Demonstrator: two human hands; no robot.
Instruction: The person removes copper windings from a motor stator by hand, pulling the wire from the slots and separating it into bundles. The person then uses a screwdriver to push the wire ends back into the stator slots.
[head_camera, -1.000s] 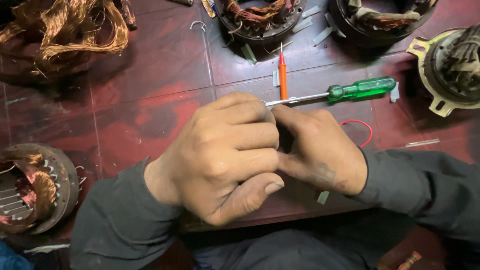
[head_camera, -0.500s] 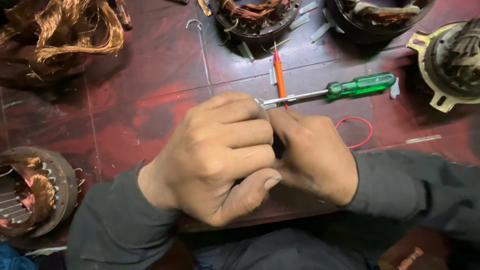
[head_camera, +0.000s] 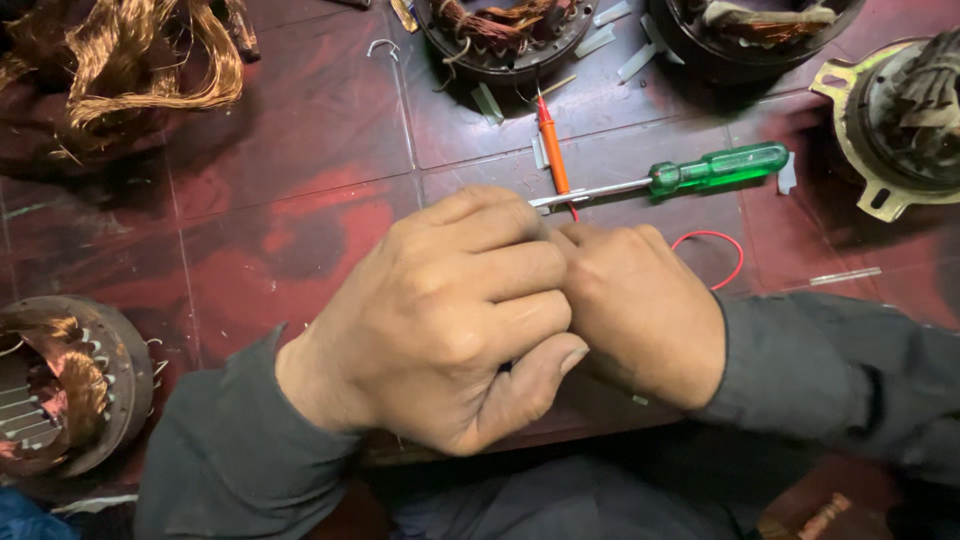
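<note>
Left hand (head_camera: 450, 320) and right hand (head_camera: 640, 310) press together, fingers clenched — what they grip is hidden. Just beyond them on the red tiled floor (head_camera: 290, 150) lies a green-handled screwdriver (head_camera: 690, 172), crossing a slim orange probe (head_camera: 552, 155).

Screwdriver (head_camera: 690, 173): glossy translucent green plastic handle, bright metal shaft. Orange pen-like tool (head_camera: 553, 160): smooth plastic. Floor tiles (head_camera: 300, 220): worn red-brown, semi-gloss, scuffed. Copper wire bundle (head_camera: 150, 60): shiny. Sleeves (head_camera: 230, 450): matt grey cloth. Stator housing (head_camera: 100, 390): dull metal.

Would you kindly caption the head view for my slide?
Left hand and right hand pressed together above a green-handled screwdriver on a red floor.
</note>
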